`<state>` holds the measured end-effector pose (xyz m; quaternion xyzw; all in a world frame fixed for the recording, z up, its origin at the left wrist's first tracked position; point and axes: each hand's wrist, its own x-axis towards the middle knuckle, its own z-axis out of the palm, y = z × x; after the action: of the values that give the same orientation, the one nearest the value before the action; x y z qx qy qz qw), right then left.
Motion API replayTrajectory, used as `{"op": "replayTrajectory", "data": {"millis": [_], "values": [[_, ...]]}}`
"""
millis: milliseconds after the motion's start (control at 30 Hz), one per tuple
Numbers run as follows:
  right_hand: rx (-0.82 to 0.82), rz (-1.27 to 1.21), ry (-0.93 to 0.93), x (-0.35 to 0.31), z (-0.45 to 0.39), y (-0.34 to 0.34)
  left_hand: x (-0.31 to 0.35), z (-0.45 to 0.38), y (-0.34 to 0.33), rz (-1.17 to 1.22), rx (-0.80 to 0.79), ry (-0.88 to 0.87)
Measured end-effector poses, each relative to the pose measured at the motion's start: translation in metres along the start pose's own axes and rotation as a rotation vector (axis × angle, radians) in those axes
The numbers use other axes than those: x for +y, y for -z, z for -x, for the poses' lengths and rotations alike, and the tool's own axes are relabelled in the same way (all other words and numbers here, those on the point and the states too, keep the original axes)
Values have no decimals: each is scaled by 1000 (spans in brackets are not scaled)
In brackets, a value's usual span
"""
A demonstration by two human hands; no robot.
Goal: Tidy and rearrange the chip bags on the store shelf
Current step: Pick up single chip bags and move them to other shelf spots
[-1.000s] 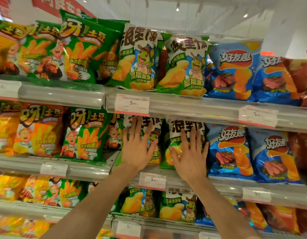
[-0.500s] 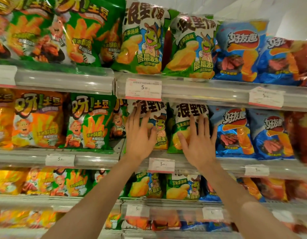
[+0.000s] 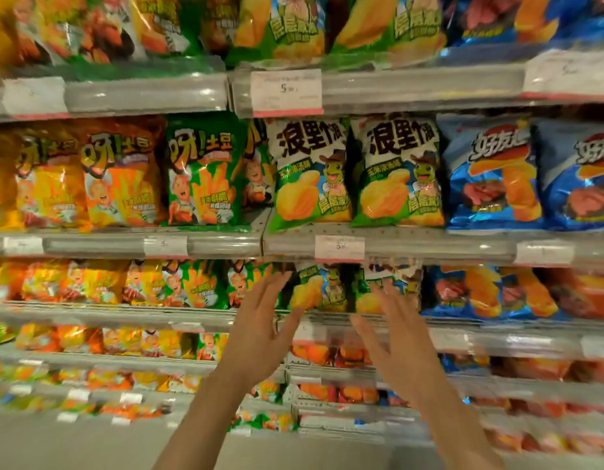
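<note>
- Landmark: price tag [image 3: 339, 247] on the shelf rail, mid-frame. Everything below is placed relative to it.
- Just above the tag stand two green bags [image 3: 309, 174], side by side, upright, faces forward and touching each other. They look tidy already.
- Just below the tag, on the next shelf down, sit two more green bags, the lower bags [image 3: 319, 290]. They are half hidden under the rail and blurred; whether they lean can't be told.
- L hand [image 3: 260, 330] is below and left of the tag, fingers straight and spread, holding nothing. Its fingertips are near the left lower bag; contact can't be told.
- R hand [image 3: 397, 337] is below and right of the tag, also flat and spread, with nothing in it, in front of the right lower bag.
- Judged step: both palms are about to square up the lower bags.
- Handling, judged: the bags are light, air-puffed foil, and soft-walled, so they dent instead of resisting. The film is glossy, so prob. slippery under a flat palm.
- Contents are brittle, so squeezing the belly risks crushing the chips.
- Best hold, judged: pinch the crimped top seam or cup both side edges; flat palms do for nudging a bag back.
- Risk: the bags are packed tight, so a push on one may tip its neighbour, e.g. the blue bags [image 3: 490, 293] right of the tag.
</note>
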<state>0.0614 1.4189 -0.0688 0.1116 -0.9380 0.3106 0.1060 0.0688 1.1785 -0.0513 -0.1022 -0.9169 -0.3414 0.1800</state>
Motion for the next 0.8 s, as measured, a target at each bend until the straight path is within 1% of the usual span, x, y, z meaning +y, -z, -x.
{"op": "replayTrajectory", "data": {"millis": [67, 200, 300, 367, 467, 533, 600, 667, 800], "values": [[-27, -50, -69, 4, 23, -17, -10, 20, 0, -22, -18, 24], [-85, -33, -195, 7, 52, -50, -48, 50, 8, -72, -91, 111], [-116, -7, -236, -6, 58, -67, -80, 62, 28, -78, -114, 158], [-100, -23, -276, -23, 56, -79, -103, 64, 45, -70, -120, 167], [-55, -9, -305, -52, 48, -108, -143, 60, 76, -58, -147, 152], [-2, 33, -287, -74, 40, -131, -173, 55, 102, -48, -158, 120], [75, 84, -275, -106, 33, -152, -201, 50, 131, -68, -177, 84], [118, 122, -292, -144, 23, -163, -225, 41, 161, -78, -196, 57], [104, 132, -329, -201, -7, -167, -260, 12, 209, -138, -210, -49]]}}
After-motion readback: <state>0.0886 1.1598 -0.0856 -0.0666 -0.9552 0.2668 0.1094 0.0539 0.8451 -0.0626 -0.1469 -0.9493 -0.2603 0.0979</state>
